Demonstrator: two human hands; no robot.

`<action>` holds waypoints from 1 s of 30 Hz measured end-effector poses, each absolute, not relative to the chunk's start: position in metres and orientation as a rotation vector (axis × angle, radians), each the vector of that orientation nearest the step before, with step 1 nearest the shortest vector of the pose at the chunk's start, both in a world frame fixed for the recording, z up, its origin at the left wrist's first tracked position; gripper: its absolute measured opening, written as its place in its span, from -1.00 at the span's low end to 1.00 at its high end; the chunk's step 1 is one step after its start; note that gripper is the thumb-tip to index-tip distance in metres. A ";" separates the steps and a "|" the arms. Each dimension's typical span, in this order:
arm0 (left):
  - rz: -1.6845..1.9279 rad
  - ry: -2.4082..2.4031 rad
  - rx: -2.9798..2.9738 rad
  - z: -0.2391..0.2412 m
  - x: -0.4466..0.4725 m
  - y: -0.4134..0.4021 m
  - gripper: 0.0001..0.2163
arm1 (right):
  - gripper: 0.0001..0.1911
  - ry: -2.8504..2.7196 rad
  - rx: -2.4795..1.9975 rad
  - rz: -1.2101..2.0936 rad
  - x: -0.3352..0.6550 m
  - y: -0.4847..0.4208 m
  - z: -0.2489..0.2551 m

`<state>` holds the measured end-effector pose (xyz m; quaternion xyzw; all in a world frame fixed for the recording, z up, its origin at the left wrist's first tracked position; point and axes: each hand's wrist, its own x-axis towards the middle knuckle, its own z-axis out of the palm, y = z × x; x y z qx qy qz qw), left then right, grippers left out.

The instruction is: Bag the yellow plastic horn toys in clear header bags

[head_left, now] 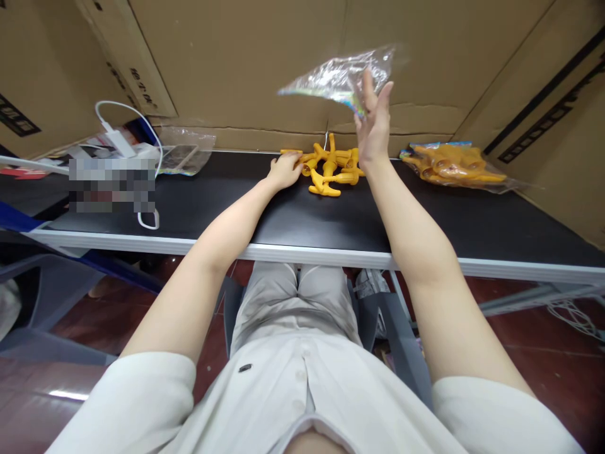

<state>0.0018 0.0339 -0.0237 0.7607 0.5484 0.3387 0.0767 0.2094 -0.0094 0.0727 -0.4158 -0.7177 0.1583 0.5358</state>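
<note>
A: Main find?

B: A pile of yellow-orange, glossy plastic pieces (332,165), lying between the two hands on the black, smooth-topped table (326,228). Rounded limbs, blunt ends, some branching like forks; a few show hollow round sockets. Colour even throughout. Pieces overlap, so no sure count. One stubby, branched piece lies at the near side, closer to the wearer than either hand's fingertips.

A: Left hand?

B: Left hand (285,171) low at the pile's left edge, palm down, fingers reaching the nearest pieces. Grasping or merely resting: cannot tell.

A: Right?

B: Right hand (375,129) raised above the pile's right side, fingers pointing up and spread apart. A clear, crinkled plastic bag (326,79) with a multicoloured printed edge meets the fingers and fans out to their left, in the air above the pile. Pinched or loose, cannot tell. Film catches bright highlights; outer edges blurred.

A: Anything farther out?

B: Right of the right hand, a clear bag filled with similar yellow-orange pieces (454,167), lying flat. Left of the left hand, a flat, transparent packet (186,151) and a thin white cable (150,120). Beyond both hands, a brown cardboard wall (246,69).
</note>
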 end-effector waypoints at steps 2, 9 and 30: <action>1.185 1.550 2.125 -0.021 0.002 0.041 -0.62 | 0.14 -1.692 -0.936 0.488 0.208 0.001 0.066; 1.531 1.097 1.590 0.000 -0.015 0.058 -0.61 | -0.29 -1.680 -0.887 0.794 0.216 0.018 0.047; 1.280 1.073 1.372 0.008 -0.015 0.023 -0.82 | -0.70 -1.285 -1.082 1.135 0.224 0.028 0.035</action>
